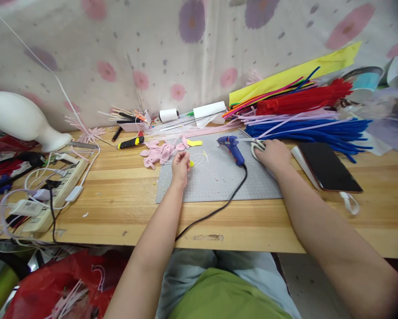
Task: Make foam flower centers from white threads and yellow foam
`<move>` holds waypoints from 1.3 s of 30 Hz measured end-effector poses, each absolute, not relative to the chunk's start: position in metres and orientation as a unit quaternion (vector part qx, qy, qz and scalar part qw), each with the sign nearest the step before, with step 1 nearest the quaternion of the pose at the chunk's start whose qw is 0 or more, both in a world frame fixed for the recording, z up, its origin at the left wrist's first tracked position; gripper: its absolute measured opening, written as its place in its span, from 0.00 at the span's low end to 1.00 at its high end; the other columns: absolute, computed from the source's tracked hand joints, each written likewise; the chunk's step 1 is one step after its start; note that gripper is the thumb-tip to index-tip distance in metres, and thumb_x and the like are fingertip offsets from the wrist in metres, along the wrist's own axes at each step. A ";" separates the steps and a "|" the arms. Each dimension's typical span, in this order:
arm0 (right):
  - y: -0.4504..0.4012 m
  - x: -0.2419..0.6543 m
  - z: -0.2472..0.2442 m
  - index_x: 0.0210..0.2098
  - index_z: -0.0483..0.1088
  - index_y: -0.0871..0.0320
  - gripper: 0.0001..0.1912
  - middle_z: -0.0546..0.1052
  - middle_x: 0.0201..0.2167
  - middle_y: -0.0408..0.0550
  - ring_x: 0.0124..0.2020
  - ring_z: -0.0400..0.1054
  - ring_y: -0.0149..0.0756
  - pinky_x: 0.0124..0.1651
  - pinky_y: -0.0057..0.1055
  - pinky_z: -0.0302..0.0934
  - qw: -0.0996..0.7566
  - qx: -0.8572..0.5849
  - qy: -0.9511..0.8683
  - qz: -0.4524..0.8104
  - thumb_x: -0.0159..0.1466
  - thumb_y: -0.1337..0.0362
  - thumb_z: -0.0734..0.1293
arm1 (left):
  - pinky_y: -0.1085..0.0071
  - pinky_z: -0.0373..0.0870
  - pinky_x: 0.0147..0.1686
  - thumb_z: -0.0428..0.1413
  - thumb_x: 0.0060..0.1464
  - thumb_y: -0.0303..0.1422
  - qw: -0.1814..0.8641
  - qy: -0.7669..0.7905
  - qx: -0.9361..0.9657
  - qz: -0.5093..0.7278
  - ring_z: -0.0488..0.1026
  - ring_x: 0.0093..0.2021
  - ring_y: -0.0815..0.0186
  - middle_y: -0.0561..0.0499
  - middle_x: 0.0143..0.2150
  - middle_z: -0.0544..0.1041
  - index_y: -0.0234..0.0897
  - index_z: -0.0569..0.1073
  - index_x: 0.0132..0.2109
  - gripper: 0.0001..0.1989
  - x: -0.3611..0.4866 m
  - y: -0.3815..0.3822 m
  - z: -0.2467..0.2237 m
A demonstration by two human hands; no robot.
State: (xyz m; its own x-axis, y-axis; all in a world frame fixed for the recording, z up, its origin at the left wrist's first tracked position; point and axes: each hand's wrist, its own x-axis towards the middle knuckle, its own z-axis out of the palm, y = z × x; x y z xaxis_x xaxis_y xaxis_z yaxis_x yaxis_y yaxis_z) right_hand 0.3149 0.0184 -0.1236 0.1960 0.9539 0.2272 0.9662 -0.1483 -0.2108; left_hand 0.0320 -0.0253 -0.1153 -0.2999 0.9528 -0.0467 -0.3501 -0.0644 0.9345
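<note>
My left hand [181,168] is closed in a pinch over the left part of the grey cutting mat [205,190]. A small yellow piece [191,164] shows at its fingertips. Close behind it lie pale pink fuzzy petal-like pieces [159,153], a yellow strip [195,143] and thin white stamen-like threads [203,157]. At the mat's right side, my right hand [274,154] is closed around the light handles of scissors [256,149], which point left. A blue hot glue gun [232,148] lies on the mat between my hands.
A black cord [215,215] runs from the glue gun over the table edge. Pipe cleaners [305,133] are piled behind my right hand. A black phone [330,166] lies at right. On the left are a utility knife [130,142], a power strip [57,195] and a white foam head [22,117].
</note>
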 end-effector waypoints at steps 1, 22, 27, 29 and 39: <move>0.019 0.316 -0.127 0.42 0.71 0.63 0.22 0.71 0.41 0.61 0.43 0.63 0.49 0.40 0.39 0.55 0.168 -0.753 -0.636 -0.032 0.56 0.53 0.60 | 0.81 0.46 0.14 0.59 0.43 0.34 0.498 0.471 0.324 0.652 0.55 0.18 0.79 0.60 0.20 0.59 0.36 0.64 0.29 0.11 0.032 -0.025 -0.115; 0.021 0.318 -0.135 0.43 0.66 0.61 0.16 0.72 0.36 0.55 0.42 0.62 0.45 0.46 0.41 0.54 0.393 -0.663 -0.637 -0.009 0.55 0.63 0.61 | 0.79 0.57 0.20 0.54 0.48 0.31 0.351 0.627 0.412 0.560 0.60 0.20 0.77 0.54 0.26 0.70 0.34 0.68 0.29 0.04 0.050 -0.025 -0.098; 0.021 0.320 -0.137 0.42 0.66 0.60 0.15 0.72 0.36 0.54 0.41 0.63 0.45 0.46 0.41 0.54 0.412 -0.669 -0.619 0.006 0.54 0.65 0.61 | 0.76 0.60 0.22 0.49 0.53 0.37 0.330 0.680 0.470 0.456 0.63 0.23 0.72 0.50 0.26 0.71 0.35 0.70 0.29 0.11 0.062 -0.017 -0.100; 0.020 0.322 -0.138 0.41 0.66 0.59 0.15 0.72 0.35 0.53 0.41 0.63 0.45 0.46 0.41 0.55 0.416 -0.674 -0.610 0.010 0.53 0.65 0.61 | 0.76 0.61 0.21 0.49 0.53 0.36 0.367 0.687 0.451 0.436 0.63 0.22 0.72 0.49 0.28 0.72 0.35 0.69 0.31 0.10 0.070 -0.010 -0.096; 0.019 0.323 -0.139 0.41 0.65 0.57 0.14 0.71 0.35 0.51 0.39 0.63 0.41 0.45 0.40 0.57 0.430 -0.678 -0.595 0.037 0.53 0.65 0.62 | 0.72 0.69 0.23 0.46 0.56 0.44 0.499 0.683 0.347 0.405 0.54 0.16 0.78 0.42 0.43 0.75 0.32 0.70 0.42 0.19 0.058 -0.008 -0.067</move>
State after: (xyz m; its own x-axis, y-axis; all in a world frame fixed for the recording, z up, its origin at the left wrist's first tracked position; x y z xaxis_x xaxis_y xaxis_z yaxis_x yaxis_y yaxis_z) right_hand 0.3225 0.0188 -0.1389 0.2880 0.8391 0.4615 0.7747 0.0792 -0.6273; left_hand 0.0576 -0.0082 -0.0672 -0.2618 0.8779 -0.4009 0.0689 0.4313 0.8996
